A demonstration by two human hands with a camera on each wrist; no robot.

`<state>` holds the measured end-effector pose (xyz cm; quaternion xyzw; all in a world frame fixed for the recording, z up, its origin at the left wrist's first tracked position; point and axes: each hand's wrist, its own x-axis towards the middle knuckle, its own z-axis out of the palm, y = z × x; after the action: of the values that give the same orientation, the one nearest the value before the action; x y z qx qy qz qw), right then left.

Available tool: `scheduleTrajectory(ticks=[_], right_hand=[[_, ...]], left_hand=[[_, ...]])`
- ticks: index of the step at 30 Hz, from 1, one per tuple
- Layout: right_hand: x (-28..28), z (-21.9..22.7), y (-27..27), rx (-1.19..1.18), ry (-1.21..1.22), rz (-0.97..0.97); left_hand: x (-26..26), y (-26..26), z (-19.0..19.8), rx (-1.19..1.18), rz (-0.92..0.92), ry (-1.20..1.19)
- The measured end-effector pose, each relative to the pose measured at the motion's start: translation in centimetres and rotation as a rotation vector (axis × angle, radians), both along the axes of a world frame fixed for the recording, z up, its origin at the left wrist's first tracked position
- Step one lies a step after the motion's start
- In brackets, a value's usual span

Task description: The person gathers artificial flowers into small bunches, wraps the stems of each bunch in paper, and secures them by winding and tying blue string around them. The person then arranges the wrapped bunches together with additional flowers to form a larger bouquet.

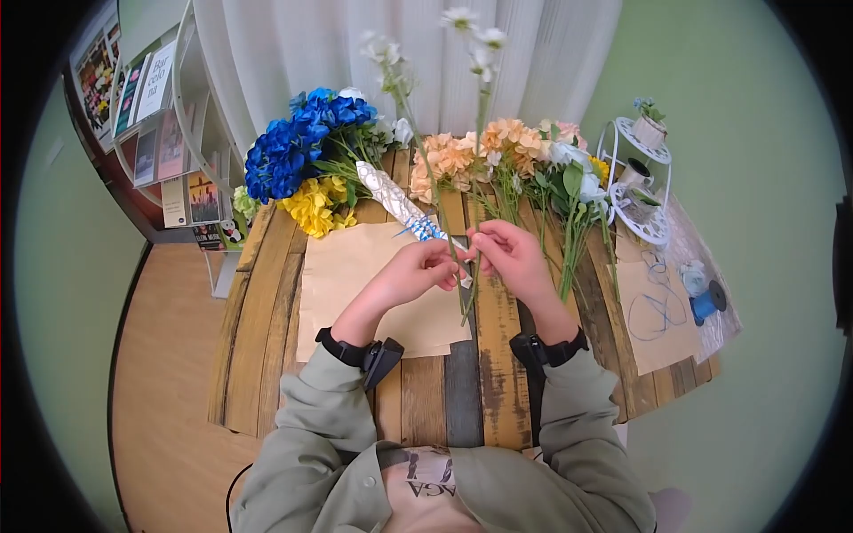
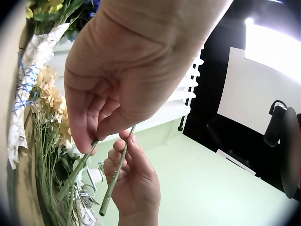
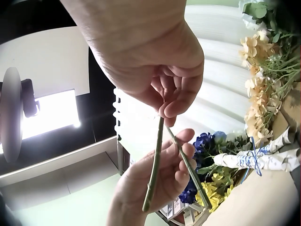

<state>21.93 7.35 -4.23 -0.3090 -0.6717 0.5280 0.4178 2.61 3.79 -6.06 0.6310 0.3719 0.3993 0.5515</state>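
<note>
Pinching 1 stem each, left fingers and right fingers closed, white flowers above, shelved book reading "Barcelona"

Left hand and right hand close together, fingers bent in pinches

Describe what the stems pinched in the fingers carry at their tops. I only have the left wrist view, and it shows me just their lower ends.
Observer: The head view shows white flowers at the tops of both stems.

Operator: Now report what lies near the right edge of the table.

Observer: A blue spool lies there, seen in the head view.

Operator: Tell me what is on display off to the left, beyond the table.

Observer: Booklets stand in tiers there.
</note>
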Motion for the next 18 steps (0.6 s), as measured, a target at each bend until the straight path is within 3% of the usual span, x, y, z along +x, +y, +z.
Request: scheduleTrajectory(ticks=[2, 3, 4, 6, 11, 13, 15, 18], right_hand=[[-1.0, -0.4, -0.4, 0.035, 0.027, -0.009], [-1.4, -1.8, 0.6, 0.23, -0.031, -0.074], [-1.6, -2.0, 0.4, 0.223, -0.034, -0.077], [-2.0, -2.1, 0.2, 0.499, -0.174, -0.143], [-2.7, -2.8, -0.3, 0.479, -0.1, -0.113], [-3.0, -3.1, -0.6, 0.485, -0.073, -0.092], [-3.6, -2.9, -1.9, 0.119, 0.04, 0.075], [-4.6, -2.9, -2.9, 0.106, 0.06, 0.123]], left_hand=[[0.2, 0.1, -0.4, -0.011, -0.019, -0.031], [0.2, 0.1, -0.6, 0.002, -0.017, 0.026], [0.2, 0.2, -0.6, 0.019, -0.014, 0.084], [0.1, 0.2, -0.9, 0.026, -0.003, 0.064], [-0.7, -0.4, 0.4, 0.006, 0.026, 0.163], [-1.5, -0.4, 1.3, -0.016, 0.197, 0.008], [-1.9, -0.5, 2.3, 0.014, 0.211, -0.027], [-2.0, -0.5, 2.0, 0.068, 0.252, -0.06]])
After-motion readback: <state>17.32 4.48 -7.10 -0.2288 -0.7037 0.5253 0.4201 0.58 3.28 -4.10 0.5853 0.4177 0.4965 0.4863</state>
